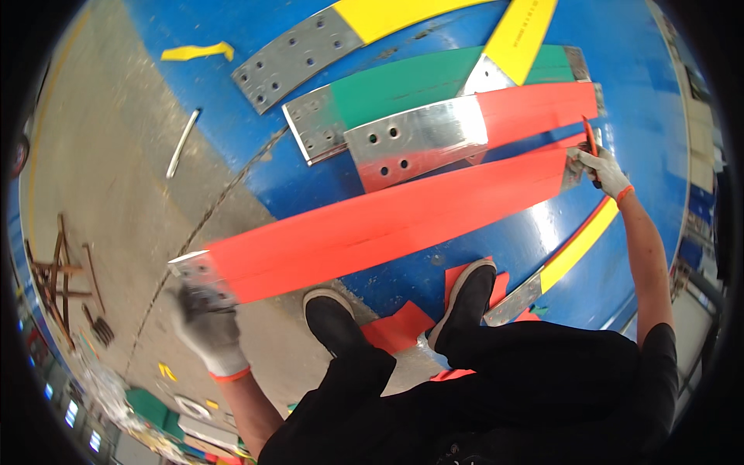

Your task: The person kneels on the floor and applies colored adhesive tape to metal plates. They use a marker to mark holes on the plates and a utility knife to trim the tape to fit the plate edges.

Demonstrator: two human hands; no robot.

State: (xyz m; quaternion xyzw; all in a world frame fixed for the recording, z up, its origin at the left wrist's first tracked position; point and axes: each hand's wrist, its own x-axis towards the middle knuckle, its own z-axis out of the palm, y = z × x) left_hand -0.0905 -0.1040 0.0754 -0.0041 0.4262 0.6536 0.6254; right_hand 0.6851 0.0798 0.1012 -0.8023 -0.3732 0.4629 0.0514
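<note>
A long flat metal bar in a red sleeve stretches across in front of me, its bare drilled ends showing. At its left end, my left hand in a white glove with darkened fingers touches the metal. Motion smears those fingers, so their grip is unclear. My right hand, gloved too, is closed around a slim red and black tool, which looks like a utility knife. That hand is right at the bar's other end; whether it also grips the metal is hidden.
Beyond lie another red-sleeved bar, a green-sleeved bar and yellow-sleeved bars. Red scraps surround my shoes. One yellow-sleeved bar lies at right. A white stick, a brush and a wooden frame are left.
</note>
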